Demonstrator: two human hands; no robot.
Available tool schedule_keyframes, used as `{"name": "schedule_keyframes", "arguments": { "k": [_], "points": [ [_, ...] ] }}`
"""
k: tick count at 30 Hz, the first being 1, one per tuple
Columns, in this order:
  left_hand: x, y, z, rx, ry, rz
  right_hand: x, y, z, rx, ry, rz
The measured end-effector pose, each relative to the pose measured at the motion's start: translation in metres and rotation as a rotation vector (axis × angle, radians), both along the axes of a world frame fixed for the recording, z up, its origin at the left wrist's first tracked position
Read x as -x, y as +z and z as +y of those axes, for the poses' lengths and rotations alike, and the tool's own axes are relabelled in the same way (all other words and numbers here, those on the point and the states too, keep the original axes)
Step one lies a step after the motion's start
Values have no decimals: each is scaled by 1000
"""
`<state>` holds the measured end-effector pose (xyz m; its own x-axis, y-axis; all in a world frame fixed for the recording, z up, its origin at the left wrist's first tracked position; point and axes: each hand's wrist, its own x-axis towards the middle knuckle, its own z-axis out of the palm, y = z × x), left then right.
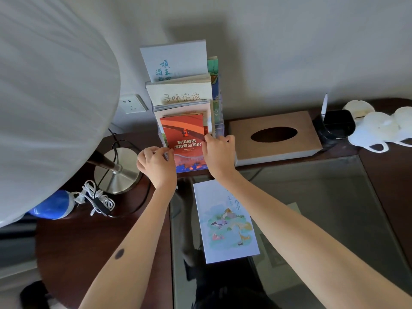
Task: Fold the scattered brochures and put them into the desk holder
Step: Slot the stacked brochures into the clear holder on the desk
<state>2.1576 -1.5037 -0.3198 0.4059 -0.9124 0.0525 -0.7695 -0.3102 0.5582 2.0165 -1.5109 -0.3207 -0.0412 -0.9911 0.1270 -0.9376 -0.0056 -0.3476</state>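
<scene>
Lamp base (118,170) sits near desk's left edge. L hand (156,163), fingers curled, pinches left edge of red brochure (186,134), upright in front tier of desk holder (219,128); rear tiers hold booklets. R hand (219,155) pinches right edge. Pale brochure (225,221) lies flat on glass, nearer. Tissue box (276,134) just right of holder.

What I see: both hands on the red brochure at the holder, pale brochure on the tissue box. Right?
No. Head view: pale brochure lies on the glass desktop, not the tissue box. Left hand and right hand hold the red brochure.
</scene>
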Motion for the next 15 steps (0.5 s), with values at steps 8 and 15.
{"name": "schedule_keyframes", "arguments": {
  "k": [8, 15],
  "points": [
    [-3, 6, -3, -13, 4, 67, 5, 8, -1, -16, -36, 45],
    [-8, -4, 43, 47, 19, 256, 47, 7, 51, 101, -265, -277]
  ]
}}
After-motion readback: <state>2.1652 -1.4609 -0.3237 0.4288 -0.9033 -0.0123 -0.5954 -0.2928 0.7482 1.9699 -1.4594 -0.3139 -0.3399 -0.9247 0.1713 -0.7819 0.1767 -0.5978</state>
